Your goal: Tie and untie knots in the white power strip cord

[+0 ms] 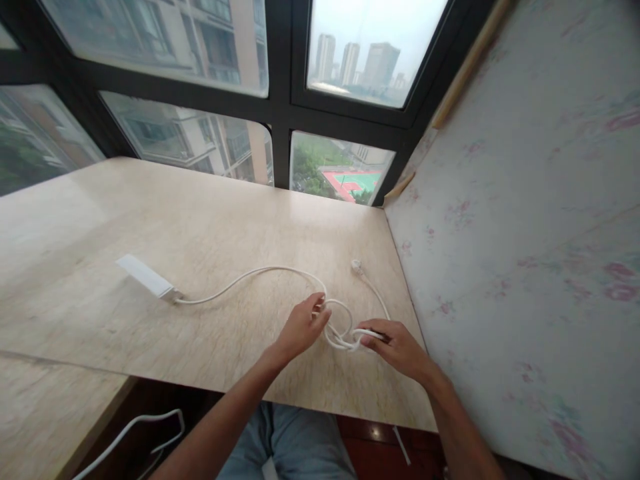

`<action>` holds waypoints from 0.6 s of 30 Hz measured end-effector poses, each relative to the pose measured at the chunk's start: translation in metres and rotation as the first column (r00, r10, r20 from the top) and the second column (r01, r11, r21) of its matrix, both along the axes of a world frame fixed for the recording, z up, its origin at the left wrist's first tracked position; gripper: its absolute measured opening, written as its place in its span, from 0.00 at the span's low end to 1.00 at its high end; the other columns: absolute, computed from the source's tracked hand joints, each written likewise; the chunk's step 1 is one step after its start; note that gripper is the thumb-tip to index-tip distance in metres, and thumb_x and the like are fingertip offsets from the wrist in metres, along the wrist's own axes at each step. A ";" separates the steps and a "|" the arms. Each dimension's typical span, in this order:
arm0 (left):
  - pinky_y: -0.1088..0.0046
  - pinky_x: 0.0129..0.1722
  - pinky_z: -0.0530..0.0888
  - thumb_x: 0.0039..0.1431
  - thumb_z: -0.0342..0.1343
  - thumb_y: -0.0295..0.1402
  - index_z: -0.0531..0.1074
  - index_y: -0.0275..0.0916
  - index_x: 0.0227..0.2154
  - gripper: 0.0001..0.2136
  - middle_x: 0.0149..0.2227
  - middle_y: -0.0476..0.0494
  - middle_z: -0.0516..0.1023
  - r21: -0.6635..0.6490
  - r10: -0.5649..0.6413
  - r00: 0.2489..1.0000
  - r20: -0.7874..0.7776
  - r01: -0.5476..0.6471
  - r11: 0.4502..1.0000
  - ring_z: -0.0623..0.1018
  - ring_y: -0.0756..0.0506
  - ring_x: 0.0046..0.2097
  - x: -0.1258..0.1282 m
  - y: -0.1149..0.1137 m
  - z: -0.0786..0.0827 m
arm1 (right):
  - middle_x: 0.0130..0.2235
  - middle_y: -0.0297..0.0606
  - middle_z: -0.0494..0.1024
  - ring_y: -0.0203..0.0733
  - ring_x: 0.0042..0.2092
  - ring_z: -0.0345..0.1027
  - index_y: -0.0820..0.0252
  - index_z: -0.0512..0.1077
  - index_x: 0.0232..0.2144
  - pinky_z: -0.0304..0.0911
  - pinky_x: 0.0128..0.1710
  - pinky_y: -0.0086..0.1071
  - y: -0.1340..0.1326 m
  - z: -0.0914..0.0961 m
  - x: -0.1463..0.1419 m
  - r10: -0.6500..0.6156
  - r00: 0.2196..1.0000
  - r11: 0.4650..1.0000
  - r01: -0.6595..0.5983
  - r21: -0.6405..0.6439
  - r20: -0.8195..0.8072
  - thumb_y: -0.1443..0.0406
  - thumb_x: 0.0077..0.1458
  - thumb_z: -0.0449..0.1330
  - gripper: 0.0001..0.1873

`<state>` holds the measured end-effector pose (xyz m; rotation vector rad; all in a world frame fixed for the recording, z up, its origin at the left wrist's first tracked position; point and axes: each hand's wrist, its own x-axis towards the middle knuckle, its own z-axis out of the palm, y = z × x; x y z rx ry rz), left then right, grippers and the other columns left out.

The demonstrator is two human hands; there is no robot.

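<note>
A white power strip (146,277) lies on the stone-patterned ledge at the left. Its white power cord (270,269) runs rightward into loose coils between my two hands. My left hand (303,325) is closed around the left side of the coils, its fingers curled over the cord. Pinched between thumb and fingers of my right hand (393,343) is a bend of the same cord. From beyond that hand the cord leads up to a plug (357,267) lying on the ledge; part of the cord is hidden by the fingers.
Dark-framed windows (283,100) border the back of the ledge (200,227). A flower-patterned wall (525,253) rises close on the right. Below the ledge's front edge are my jeans (295,443) and, at lower left, a bent white tube (130,423).
</note>
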<state>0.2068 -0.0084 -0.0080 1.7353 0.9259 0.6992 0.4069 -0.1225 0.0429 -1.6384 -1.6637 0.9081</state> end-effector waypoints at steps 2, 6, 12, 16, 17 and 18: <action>0.66 0.38 0.77 0.57 0.55 0.38 0.68 0.35 0.50 0.19 0.42 0.35 0.80 -0.231 0.046 0.994 0.101 -0.021 0.973 0.80 0.43 0.39 0.005 -0.001 -0.002 | 0.33 0.40 0.81 0.40 0.33 0.73 0.60 0.78 0.35 0.65 0.31 0.29 0.002 -0.005 0.001 -0.052 0.995 0.999 0.053 0.008 -0.081 0.51 0.57 0.58 0.19; 0.72 0.29 0.74 0.52 0.61 0.40 0.71 0.33 0.45 0.20 0.32 0.40 0.81 -0.536 0.151 0.966 0.209 -0.016 0.844 0.78 0.47 0.29 0.005 -0.002 0.001 | 0.22 0.35 0.73 0.33 0.21 0.62 0.62 0.76 0.25 0.55 0.18 0.25 0.013 -0.013 0.001 -0.277 0.932 0.959 0.281 -0.015 -0.233 0.47 0.55 0.57 0.24; 0.76 0.27 0.72 0.48 0.65 0.42 0.75 0.34 0.31 0.15 0.26 0.45 0.78 -0.603 0.229 0.917 0.326 0.015 0.797 0.75 0.51 0.24 -0.012 -0.004 0.010 | 0.15 0.28 0.63 0.29 0.15 0.52 0.62 0.72 0.21 0.45 0.13 0.25 0.038 -0.019 0.001 -0.471 0.818 0.882 0.445 -0.155 -0.330 0.44 0.50 0.60 0.26; 0.76 0.28 0.71 0.49 0.65 0.40 0.76 0.35 0.31 0.12 0.31 0.43 0.80 -0.591 0.260 0.886 0.383 0.019 0.806 0.74 0.52 0.26 -0.024 -0.007 0.014 | 0.14 0.28 0.64 0.31 0.14 0.54 0.60 0.70 0.21 0.48 0.13 0.25 0.052 -0.020 0.001 -0.471 0.828 0.882 0.432 -0.189 -0.304 0.43 0.49 0.60 0.26; 0.76 0.29 0.71 0.49 0.65 0.39 0.76 0.35 0.32 0.12 0.32 0.42 0.81 -0.585 0.274 0.883 0.382 0.001 0.811 0.74 0.52 0.26 -0.027 -0.007 0.015 | 0.15 0.28 0.64 0.32 0.15 0.56 0.60 0.70 0.21 0.50 0.14 0.26 0.054 -0.020 0.001 -0.463 0.841 0.886 0.428 -0.180 -0.279 0.43 0.49 0.59 0.26; 0.76 0.29 0.71 0.50 0.64 0.39 0.76 0.36 0.32 0.12 0.33 0.42 0.81 -0.577 0.289 0.881 0.374 -0.023 0.816 0.74 0.51 0.27 -0.030 -0.008 0.015 | 0.15 0.29 0.65 0.33 0.15 0.57 0.59 0.69 0.20 0.52 0.14 0.26 0.056 -0.021 -0.001 -0.455 0.854 0.890 0.426 -0.165 -0.253 0.42 0.49 0.59 0.26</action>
